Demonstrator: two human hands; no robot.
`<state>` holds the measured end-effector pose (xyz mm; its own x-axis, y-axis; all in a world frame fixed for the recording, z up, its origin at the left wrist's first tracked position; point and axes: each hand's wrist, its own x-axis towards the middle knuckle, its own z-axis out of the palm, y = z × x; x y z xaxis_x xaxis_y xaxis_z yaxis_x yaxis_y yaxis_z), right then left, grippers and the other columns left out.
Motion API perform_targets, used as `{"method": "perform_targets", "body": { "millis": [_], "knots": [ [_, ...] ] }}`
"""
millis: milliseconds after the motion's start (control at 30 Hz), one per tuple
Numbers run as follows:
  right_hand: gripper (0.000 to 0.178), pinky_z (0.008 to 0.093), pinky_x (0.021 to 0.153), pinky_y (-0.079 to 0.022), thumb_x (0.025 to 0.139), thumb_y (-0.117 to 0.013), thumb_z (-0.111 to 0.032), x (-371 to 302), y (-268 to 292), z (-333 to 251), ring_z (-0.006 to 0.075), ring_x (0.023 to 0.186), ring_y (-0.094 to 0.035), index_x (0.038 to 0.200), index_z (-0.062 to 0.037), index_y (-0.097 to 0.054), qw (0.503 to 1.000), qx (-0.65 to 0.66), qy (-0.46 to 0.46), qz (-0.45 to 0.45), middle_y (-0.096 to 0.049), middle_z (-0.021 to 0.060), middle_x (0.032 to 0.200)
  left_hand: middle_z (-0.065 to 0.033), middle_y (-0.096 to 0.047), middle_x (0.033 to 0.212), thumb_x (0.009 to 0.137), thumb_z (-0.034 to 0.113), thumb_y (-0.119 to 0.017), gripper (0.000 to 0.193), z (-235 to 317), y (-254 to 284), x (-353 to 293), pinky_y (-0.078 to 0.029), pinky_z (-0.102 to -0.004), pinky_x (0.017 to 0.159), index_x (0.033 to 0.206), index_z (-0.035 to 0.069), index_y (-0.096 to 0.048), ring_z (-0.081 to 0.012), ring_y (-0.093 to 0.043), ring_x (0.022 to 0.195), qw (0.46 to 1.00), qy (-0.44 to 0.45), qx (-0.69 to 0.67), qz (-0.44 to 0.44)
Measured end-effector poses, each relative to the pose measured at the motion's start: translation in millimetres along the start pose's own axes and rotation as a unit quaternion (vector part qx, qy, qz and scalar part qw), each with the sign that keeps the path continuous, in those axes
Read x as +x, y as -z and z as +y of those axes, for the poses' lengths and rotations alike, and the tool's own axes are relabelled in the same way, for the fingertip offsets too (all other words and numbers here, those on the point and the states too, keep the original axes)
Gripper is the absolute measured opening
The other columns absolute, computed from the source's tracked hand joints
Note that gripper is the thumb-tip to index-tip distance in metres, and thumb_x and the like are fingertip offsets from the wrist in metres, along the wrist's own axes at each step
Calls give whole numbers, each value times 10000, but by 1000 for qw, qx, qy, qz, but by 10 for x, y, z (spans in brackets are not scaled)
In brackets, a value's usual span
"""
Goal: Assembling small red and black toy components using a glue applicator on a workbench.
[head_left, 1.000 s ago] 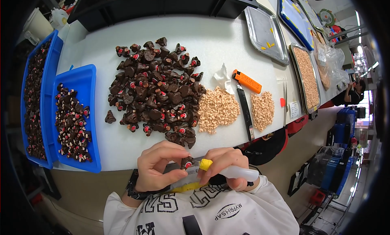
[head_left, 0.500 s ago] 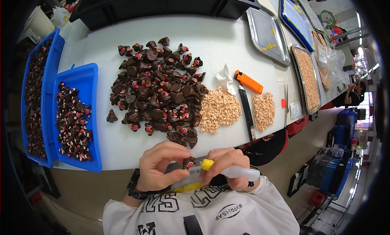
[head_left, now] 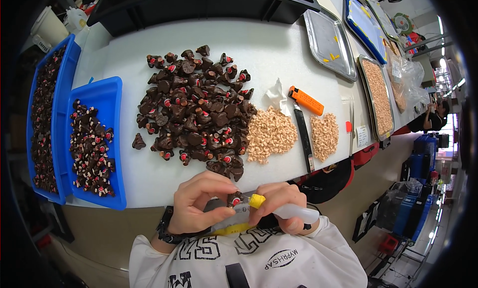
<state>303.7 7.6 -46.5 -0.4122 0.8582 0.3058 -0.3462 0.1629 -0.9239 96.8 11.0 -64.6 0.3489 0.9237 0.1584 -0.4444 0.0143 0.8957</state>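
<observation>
Between the thumb and fingers of my left hand (head_left: 195, 203) is a small dark brown figurine piece (head_left: 234, 199) with a red and white detail. My right hand (head_left: 280, 199) grips a translucent white squeeze bottle (head_left: 299, 213) with a yellow cap (head_left: 257, 201). Its thin tip points left and reaches the piece; whether they touch I cannot tell. Just beyond my hands, a large heap of similar brown pieces (head_left: 191, 108) covers the white table (head_left: 124, 183). Right of the heap lies a pile of small beige bits (head_left: 271, 136).
A black-handled blade (head_left: 302, 138), an orange cutter (head_left: 306, 100) and a smaller beige pile (head_left: 324, 137) lie to the right. On the left stand blue trays of pieces (head_left: 119, 138). A black bin (head_left: 199, 16) lines the far side, with a metal tray (head_left: 348, 71) at far right.
Both hands keep nearly the same pose, with the piece and the bottle tip still close together. The whole view has shifted very slightly.
</observation>
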Motion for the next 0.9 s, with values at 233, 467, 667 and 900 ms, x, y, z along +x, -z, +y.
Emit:
{"method": "perform_targets", "body": {
  "millis": [233, 467, 667, 900],
  "knots": [
    [471, 337, 508, -439, 895, -442, -426, -34, 1, 57, 235, 552, -533, 888, 20, -594, 997, 4, 76, 14, -642, 114, 747, -170, -558, 1072, 736, 10, -733, 383, -4, 11, -1, -494, -283, 790, 1078, -51, -572, -191, -572, 952, 1000, 7, 9, -17],
    [454, 336, 506, -437, 898, -445, -412, -31, -1, 38, 233, 540, -526, 877, 16, -596, 999, -8, 50, 3, -640, 108, 744, -175, -562, 1069, 732, -4, -731, 379, -6, 5, 6, -493, -298, 807, 1071, -53, -570, -198, -572, 964, 1000, -2, 2, -18],
    [453, 339, 531, -455, 890, -455, -415, -17, -3, 16, 245, 575, -561, 863, 14, -599, 1000, -12, 27, 6, -640, 101, 741, -173, -563, 1069, 731, -11, -728, 375, -6, -4, -1, -492, -284, 792, 1071, -55, -574, -188, -572, 948, 1000, -1, 8, -10],
    [426, 334, 563, -470, 876, -466, -391, -8, 14, 5, 250, 601, -579, 853, 14, -596, 1000, -8, 12, 8, -641, 105, 742, -171, -568, 1064, 734, -10, -726, 366, -13, -7, 5, -490, -267, 762, 1067, -54, -583, -181, -577, 921, 999, -14, 33, -2]
  ]
}}
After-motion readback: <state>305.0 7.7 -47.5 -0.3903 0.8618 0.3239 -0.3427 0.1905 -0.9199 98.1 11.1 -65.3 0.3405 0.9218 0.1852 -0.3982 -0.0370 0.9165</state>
